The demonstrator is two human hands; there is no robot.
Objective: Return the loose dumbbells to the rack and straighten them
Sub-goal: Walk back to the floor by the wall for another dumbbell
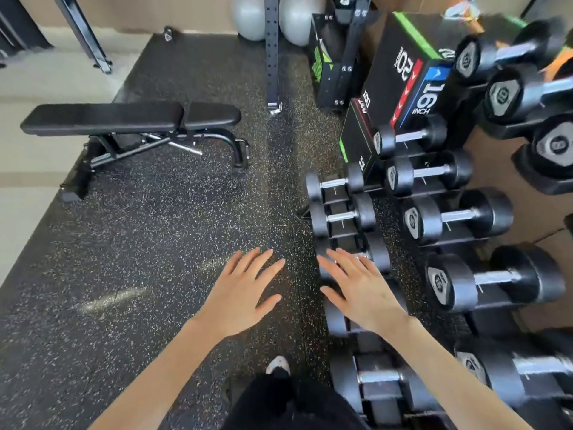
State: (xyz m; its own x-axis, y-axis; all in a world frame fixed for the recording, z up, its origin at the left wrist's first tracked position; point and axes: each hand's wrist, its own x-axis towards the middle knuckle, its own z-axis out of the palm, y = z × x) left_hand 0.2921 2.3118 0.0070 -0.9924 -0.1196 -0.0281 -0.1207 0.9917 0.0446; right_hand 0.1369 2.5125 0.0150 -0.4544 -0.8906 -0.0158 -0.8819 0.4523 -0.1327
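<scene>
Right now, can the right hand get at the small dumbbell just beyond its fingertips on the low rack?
Probably yes. The right hand is open above the low rack, the small dumbbell lies just ahead with its handle bare, and nothing stands between them.

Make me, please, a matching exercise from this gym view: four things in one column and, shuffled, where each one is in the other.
1 left hand
2 right hand
3 bench
4 exercise balls

a over the racked dumbbells
b standing at the left
c over speckled floor
d at the top, behind the upright post

Pairs: 1-c, 2-a, 3-b, 4-d.
</scene>
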